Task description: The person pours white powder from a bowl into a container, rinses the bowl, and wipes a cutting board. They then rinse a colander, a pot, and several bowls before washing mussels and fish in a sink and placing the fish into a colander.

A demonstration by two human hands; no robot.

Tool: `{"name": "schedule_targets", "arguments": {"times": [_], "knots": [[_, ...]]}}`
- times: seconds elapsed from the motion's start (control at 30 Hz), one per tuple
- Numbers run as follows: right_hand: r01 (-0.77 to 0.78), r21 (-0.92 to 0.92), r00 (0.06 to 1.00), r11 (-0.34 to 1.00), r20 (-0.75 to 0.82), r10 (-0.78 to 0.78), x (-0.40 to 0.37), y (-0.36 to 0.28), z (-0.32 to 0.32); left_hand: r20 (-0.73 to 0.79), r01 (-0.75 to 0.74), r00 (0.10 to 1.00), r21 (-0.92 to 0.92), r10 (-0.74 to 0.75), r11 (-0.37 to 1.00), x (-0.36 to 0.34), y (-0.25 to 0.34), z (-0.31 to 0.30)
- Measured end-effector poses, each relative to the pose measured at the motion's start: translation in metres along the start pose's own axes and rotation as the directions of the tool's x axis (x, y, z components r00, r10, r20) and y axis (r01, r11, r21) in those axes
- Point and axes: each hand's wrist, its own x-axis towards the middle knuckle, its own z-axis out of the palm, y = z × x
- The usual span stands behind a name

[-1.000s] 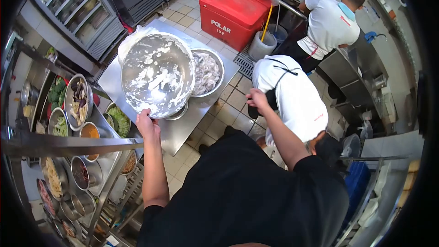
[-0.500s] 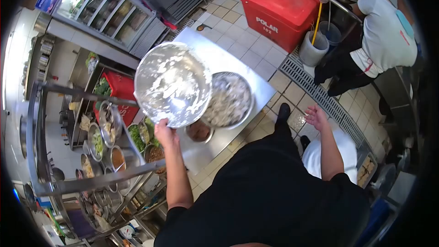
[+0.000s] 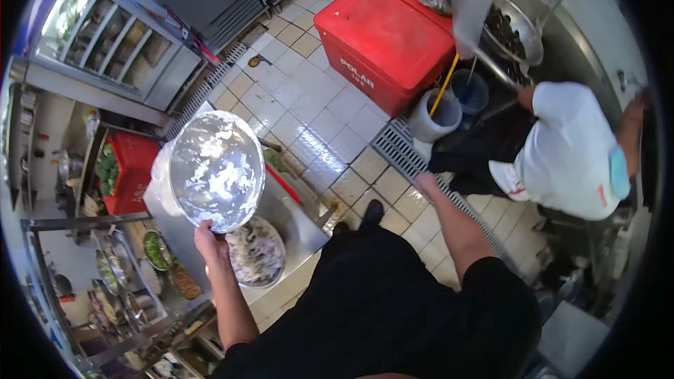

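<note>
My left hand (image 3: 210, 244) grips the lower rim of a large metal mixing bowl (image 3: 219, 172), tilted so its inside faces me. White, pasty residue is smeared over the inner wall. Below and partly behind it, a second metal bowl (image 3: 282, 258) stands on the steel table (image 3: 298, 221), filled with a pale, greyish-white food I cannot identify. My right hand (image 3: 426, 184) is out to the right over the floor, away from the table, with no object visible in it; its fingers are blurred and partly turned away.
A red cooler box (image 3: 382, 38) stands ahead on the tiled floor. To the right, a co-worker in a white shirt (image 3: 572, 151) leans at a sink, beside buckets (image 3: 434, 118) and a floor drain (image 3: 399, 146). Bowls of ingredients (image 3: 156, 249) sit under a metal frame (image 3: 91, 223) at left.
The view has swung to the right. The mixing bowl, held in my left hand, appears farther left and lower. My right hand, earlier spread open, has reached forward.
</note>
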Motion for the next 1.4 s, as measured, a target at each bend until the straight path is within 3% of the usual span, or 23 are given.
{"name": "schedule_targets", "arguments": {"times": [0.03, 0.07, 0.13, 0.23, 0.33, 0.43, 0.5, 0.53, 0.57, 0.6, 0.63, 0.7, 0.8, 0.93, 1.0, 1.03, 1.17, 1.23, 1.27, 1.3, 1.33, 1.37, 1.4], "knots": [[-0.059, 0.395, 0.998, 0.917, 0.024, 0.053, -0.005, -0.073, -0.063, 0.007, 0.001, 1.0, -0.012, -0.001, 1.0, -0.004, 0.0, 0.006], [0.272, 0.295, 0.96, 0.916, -0.027, -0.277, 0.018, -0.097, -0.071, 0.011, -0.002, 1.0, -0.019, 0.002, 1.0, -0.01, 0.003, 0.006], [0.368, 0.395, 0.93, 0.842, -0.157, -0.333, 0.024, -0.175, -0.106, 0.014, -0.023, 1.0, -0.064, 0.024, 0.998, 0.002, -0.011, -0.01], [0.32, 0.499, 0.94, 0.806, -0.061, -0.336, -0.002, -0.274, -0.168, -0.038, -0.019, 0.999, -0.076, 0.016, 0.997, 0.002, -0.018, -0.011], [0.339, 0.55, 0.923, 0.764, -0.038, -0.382, -0.013, -0.29, -0.178, -0.028, 0.011, 1.0, -0.048, -0.012, 0.999, 0.017, -0.027, -0.014], [0.467, 0.492, 0.881, 0.735, -0.184, -0.436, -0.036, -0.235, -0.152, 0.05, -0.014, 0.999, -0.104, 0.019, 0.994, 0.02, -0.034, -0.02], [0.382, 0.45, 0.919, 0.807, -0.088, -0.386, -0.042, -0.17, -0.109, 0.085, 0.01, 0.996, -0.13, 0.001, 0.991, 0.052, -0.055, -0.023], [0.178, 0.379, 0.981, 0.908, -0.145, -0.132, -0.065, -0.139, -0.081, 0.095, 0.019, 0.996, -0.18, -0.002, 0.984, 0.057, -0.061, -0.022], [-0.109, 0.535, 0.993, 0.838, 0.089, 0.072, -0.095, -0.102, -0.061, 0.128, 0.081, 0.99, -0.181, -0.058, 0.98, 0.062, -0.064, -0.022], [-0.408, 0.606, 0.907, 0.683, 0.351, 0.231, -0.129, -0.087, -0.046, 0.163, 0.141, 0.98, -0.17, -0.114, 0.975, 0.07, -0.062, -0.021], [-0.499, 0.698, 0.865, 0.514, 0.366, 0.342, -0.171, -0.073, -0.021, 0.197, 0.196, 0.966, -0.142, -0.166, 0.97, 0.078, -0.063, -0.021], [-0.596, 0.66, 0.8, 0.458, 0.433, 0.416, -0.218, -0.08, 0.005, 0.273, 0.3, 0.927, -0.128, -0.257, 0.945, 0.087, -0.052, -0.019], [-0.652, 0.604, 0.758, 0.459, 0.489, 0.432, -0.196, -0.091, 0.028, 0.349, 0.343, 0.891, -0.1, -0.29, 0.934, 0.144, -0.081, 0.002], [-0.634, 0.563, 0.772, 0.53, 0.491, 0.403, -0.089, -0.141, -0.007, 0.273, 0.278, 0.931, -0.103, -0.242, 0.955, 0.197, -0.044, 0.06], [-0.612, 0.536, 0.786, 0.581, 0.498, 0.367, -0.05, -0.161, -0.022, 0.257, 0.284, 0.935, -0.136, -0.243, 0.949, 0.209, -0.025, 0.055], [-0.58, 0.515, 0.803, 0.631, 0.489, 0.34, -0.018, -0.17, -0.031, 0.27, 0.227, 0.942, -0.067, -0.201, 0.972, 0.236, -0.039, 0.049], [-0.44, 0.449, 0.876, 0.777, 0.405, 0.262, 0.122, -0.254, -0.091, 0.022, 0.215, 0.975, -0.31, -0.219, 0.926, 0.253, -0.002, 0.061], [-0.221, 0.351, 0.957, 0.91, 0.258, 0.133, 0.221, -0.325, -0.139, -0.154, 0.164, 0.96, -0.377, -0.236, 0.912, 0.25, 0.019, 0.075], [0.1, 0.036, 0.979, 0.994, 0.176, -0.105, 0.277, -0.369, -0.17, -0.227, 0.131, 0.943, -0.418, -0.244, 0.899, 0.253, 0.03, 0.078], [0.344, -0.334, 0.938, 0.878, 0.083, -0.336, 0.332, -0.415, -0.202, -0.264, 0.093, 0.931, -0.499, -0.253, 0.862, 0.263, 0.038, 0.078], [0.362, -0.39, 0.914, 0.847, -0.031, -0.405, 0.293, -0.518, -0.254, -0.261, 0.053, 0.938, -0.541, -0.227, 0.84, 0.273, 0.043, 0.071], [0.532, -0.435, 0.822, 0.726, 0.06, -0.566, 0.287, -0.584, -0.289, -0.259, 0.017, 0.944, -0.581, -0.205, 0.814, 0.282, 0.046, 0.061], [0.587, -0.467, 0.78, 0.662, 0.107, -0.617, 0.308, -0.637, -0.301, -0.256, -0.014, 0.949, -0.619, -0.185, 0.786, 0.291, 0.05, 0.054]]}}
